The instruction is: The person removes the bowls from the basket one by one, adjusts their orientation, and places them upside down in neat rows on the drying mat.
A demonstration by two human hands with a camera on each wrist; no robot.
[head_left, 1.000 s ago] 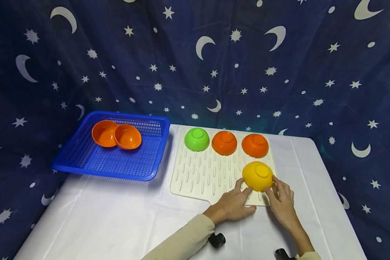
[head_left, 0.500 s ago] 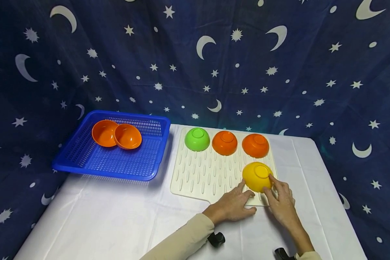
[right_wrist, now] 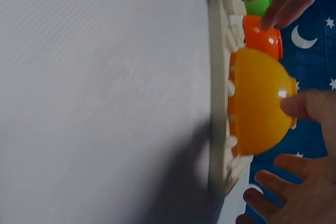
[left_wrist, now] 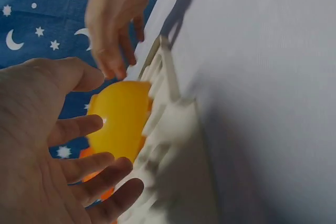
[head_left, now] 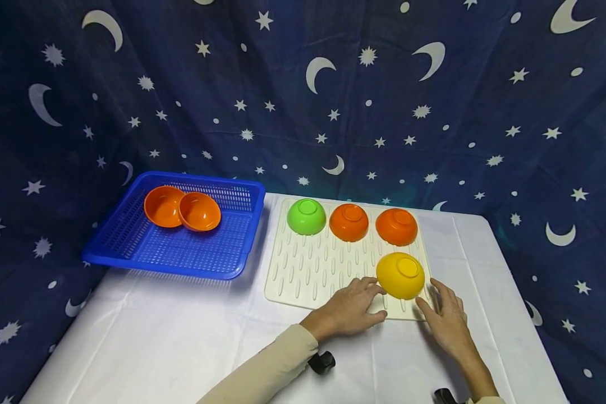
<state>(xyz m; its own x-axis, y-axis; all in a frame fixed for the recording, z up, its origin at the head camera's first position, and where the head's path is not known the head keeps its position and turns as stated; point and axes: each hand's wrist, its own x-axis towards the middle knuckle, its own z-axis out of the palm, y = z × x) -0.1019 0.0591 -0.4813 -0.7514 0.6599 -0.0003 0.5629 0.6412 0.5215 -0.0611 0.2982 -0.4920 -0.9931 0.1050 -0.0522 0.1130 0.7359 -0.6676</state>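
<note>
A yellow bowl [head_left: 400, 275] sits upside down at the front right of a cream drying mat [head_left: 303, 275] with raised ridges. Just left of it is my left hand [head_left: 350, 307], fingers spread and slightly bent, holding nothing. On its right side my right hand [head_left: 446, 320] is apart from the bowl, thumb and fingers spread. Both wrist views show the yellow bowl [left_wrist: 119, 121] standing free between the two hands. Behind it, a green bowl [head_left: 306, 217] and two orange bowls, one in the middle [head_left: 349, 223] and one at right [head_left: 396, 226], lie upside down in a row.
A blue perforated basket [head_left: 182, 268] stands at the left of the white-covered table [head_left: 182, 336], with two orange bowls [head_left: 200, 212] leaning together inside, openings up. A dark blue curtain [head_left: 283, 84] with moons and stars hangs behind the table.
The right hand has let go of the yellow bowl and drawn back to the right. The left hand has moved slightly left, away from it. The bowl stays on the mat.
</note>
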